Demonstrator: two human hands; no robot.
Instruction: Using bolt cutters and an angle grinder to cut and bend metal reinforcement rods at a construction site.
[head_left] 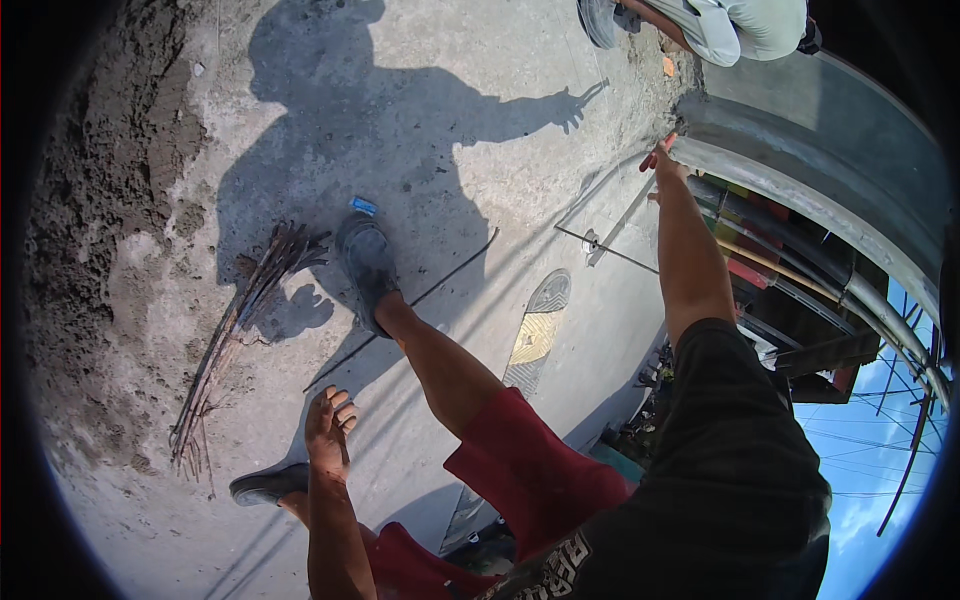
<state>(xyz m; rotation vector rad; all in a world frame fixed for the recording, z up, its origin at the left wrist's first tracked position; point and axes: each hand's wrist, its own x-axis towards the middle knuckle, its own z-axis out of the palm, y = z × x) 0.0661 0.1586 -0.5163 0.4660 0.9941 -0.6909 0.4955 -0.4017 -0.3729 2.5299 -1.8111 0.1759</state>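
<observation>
My right arm stretches out to the upper right, and my right hand is closed round a red-handled tool. The tool's working end cannot be made out. My left hand hangs low over the concrete, its fingers loosely curled and apart, with nothing seen in them. Near it a thin dark rod lies slantwise on the ground, passing by my shoe. Left of that shoe is a bundle of thin rusty-looking rods. A small blue packet lies just beyond the shoe's toe.
Rough, crumbly cement or soil covers the left side. At the top right another person bends low beside a grey concrete wall. A second rod and a yellow-and-grey strip lie across the ground. Pipes run at the right.
</observation>
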